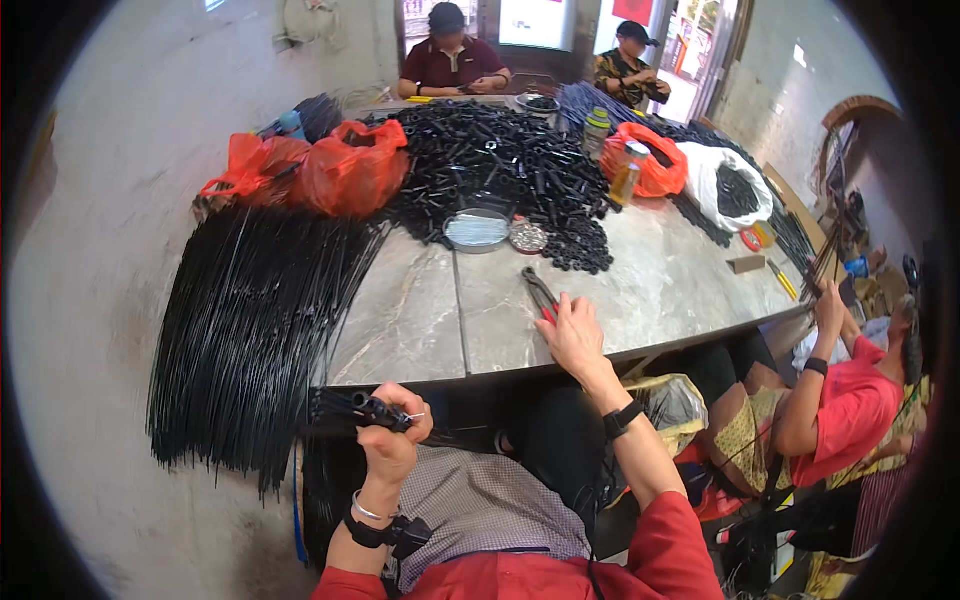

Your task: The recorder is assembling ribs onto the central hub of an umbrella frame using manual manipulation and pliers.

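My left hand (392, 440) is closed around several black tubular parts (368, 408), held just off the table's front edge. A thin pale pin sticks out by its fingers. Over the tabletop, my right hand (576, 338) has its fingers at the red handles of a pair of pliers (540, 290); the dark jaws point away from me. Beyond the pliers are a round clear dish of thin silvery pins (477, 230) and a small dish of tiny metal pieces (528, 236). A cluster of small black rings (580, 247) lies beside them.
Long black rods (260, 320) overhang the table's left edge. Black parts (480, 160) are heaped behind, between red plastic bags (355, 165) and a white bag (725, 190). Two people sit across; a person in red (845, 400) works at right. An open bag (672, 405) stands below the edge.
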A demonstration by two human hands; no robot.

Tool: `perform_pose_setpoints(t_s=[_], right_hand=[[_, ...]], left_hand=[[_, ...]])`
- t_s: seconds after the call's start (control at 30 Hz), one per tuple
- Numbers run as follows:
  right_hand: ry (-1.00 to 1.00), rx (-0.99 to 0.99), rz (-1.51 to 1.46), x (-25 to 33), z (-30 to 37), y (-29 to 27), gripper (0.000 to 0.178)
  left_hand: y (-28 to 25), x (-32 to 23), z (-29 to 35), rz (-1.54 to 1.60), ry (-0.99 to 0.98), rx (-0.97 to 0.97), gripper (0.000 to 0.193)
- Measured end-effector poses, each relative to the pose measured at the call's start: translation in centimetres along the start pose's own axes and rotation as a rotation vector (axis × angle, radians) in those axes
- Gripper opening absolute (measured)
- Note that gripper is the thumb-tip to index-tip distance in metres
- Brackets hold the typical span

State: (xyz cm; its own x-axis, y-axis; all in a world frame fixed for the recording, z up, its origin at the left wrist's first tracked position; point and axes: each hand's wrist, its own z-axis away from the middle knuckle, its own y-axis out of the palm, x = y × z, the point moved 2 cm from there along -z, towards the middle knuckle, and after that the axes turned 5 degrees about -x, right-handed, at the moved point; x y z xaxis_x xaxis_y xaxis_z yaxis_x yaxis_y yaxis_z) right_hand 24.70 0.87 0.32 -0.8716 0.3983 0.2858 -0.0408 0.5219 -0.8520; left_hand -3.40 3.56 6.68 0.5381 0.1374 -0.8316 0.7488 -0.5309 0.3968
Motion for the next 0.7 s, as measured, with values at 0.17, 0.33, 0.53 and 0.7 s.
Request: perform_pose_setpoints(t_s=[0.17, 0.33, 0.53, 0.7], right_hand=[[-0.029, 0.046, -0.122, -5.7, -0.9, 2.3, 0.036], [0.334, 0.601, -0.974, 2.8, 1.2, -7.9, 0.027], [0.071, 0.889, -0.95, 6.1, 7.1, -13.7, 0.044], [-0.15, 0.8, -0.798, 6.4, 8.5, -14.6, 0.045]], left_hand=[[-0.7, 2.9, -1.0, 0.015, -0.113, -0.067, 0.077], [-1.3, 3.5, -2.3, -0.019, -0.118, 0.024, 0.083], [0.5, 3.5, -2.7, -0.047, -0.187, 0.045, 0.088], [2.1, 3.7, -2.4, -0.151, -0.201, 0.101, 0.098]])
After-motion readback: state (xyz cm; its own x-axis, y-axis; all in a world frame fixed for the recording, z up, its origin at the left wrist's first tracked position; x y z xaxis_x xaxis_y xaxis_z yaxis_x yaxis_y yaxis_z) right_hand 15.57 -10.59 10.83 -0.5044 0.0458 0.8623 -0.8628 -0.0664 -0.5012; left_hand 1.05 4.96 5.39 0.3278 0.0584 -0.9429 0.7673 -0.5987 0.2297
